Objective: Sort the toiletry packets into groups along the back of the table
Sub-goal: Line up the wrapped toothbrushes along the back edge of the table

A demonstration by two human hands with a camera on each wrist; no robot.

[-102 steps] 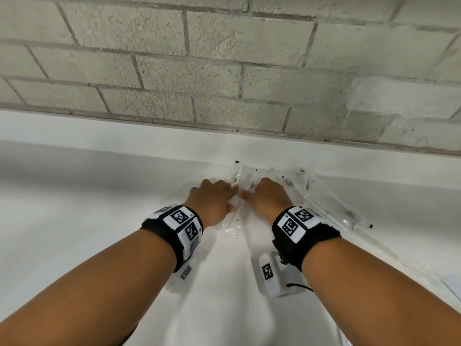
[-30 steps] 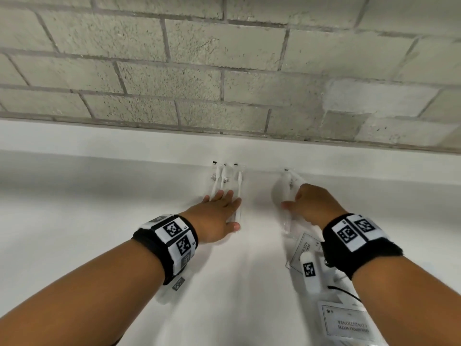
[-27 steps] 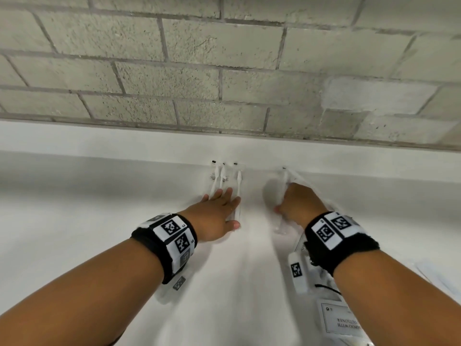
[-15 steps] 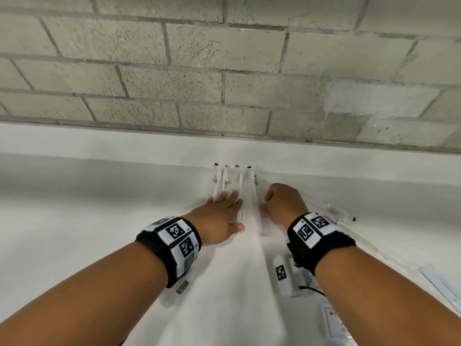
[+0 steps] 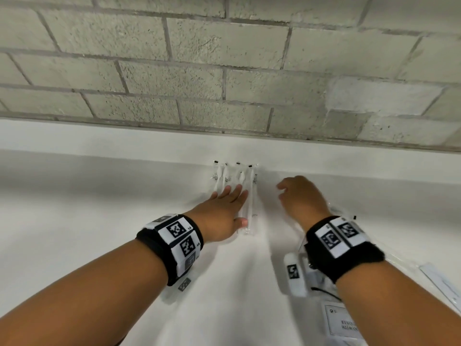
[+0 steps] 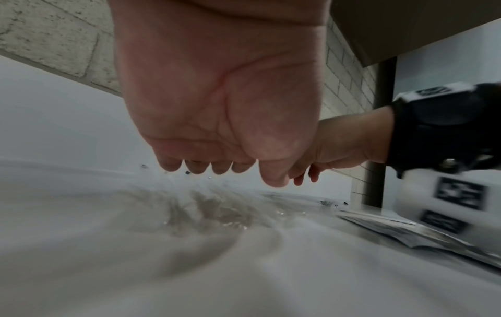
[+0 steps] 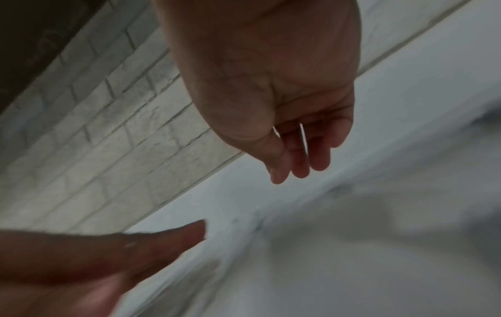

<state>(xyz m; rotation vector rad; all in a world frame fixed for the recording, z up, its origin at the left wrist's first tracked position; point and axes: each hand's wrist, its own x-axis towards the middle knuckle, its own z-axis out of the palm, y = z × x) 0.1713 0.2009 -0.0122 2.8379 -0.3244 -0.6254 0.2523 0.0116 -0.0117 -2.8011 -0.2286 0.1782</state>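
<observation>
Currently, the left hand [image 5: 224, 216] lies flat, fingers straight and close together, pressing on a row of clear toothbrush packets [image 5: 234, 186] that stands side by side at the back of the tabletop [image 5: 74, 221], their far ends just short of the white ledge under the block wall [image 5: 224, 71]. The right hand [image 5: 301, 198] hovers just beside that row with its grip relaxed and holding nothing; the right wrist view confirms loosely hanging fingers [image 7: 300, 158] and an unoccupied palm. Further clear packets [image 5: 349, 216] and a flat printed sachet [image 5: 341, 323] lie to the right, partly under the right forearm, so the sort is judged unfinished. Risk 1: the film wrappers are likely slick on the smooth tabletop, so withdrawing the left hand with any sideways drag may fan the row out or slide one packet over its neighbour. Risk 2: the rightmost packet [image 5: 250, 203] lies only partly under the left thumb, so a right-hand sweep past it may knock it askew. Risk 3: the right wrist unit [image 5: 295, 275] hangs low over the unsorted items, so a backward reach may snag or scatter them. Risk 4: the clear packets are hard to distinguish against the white surface, so one may be overlooked or placed in the wrong group.
</observation>
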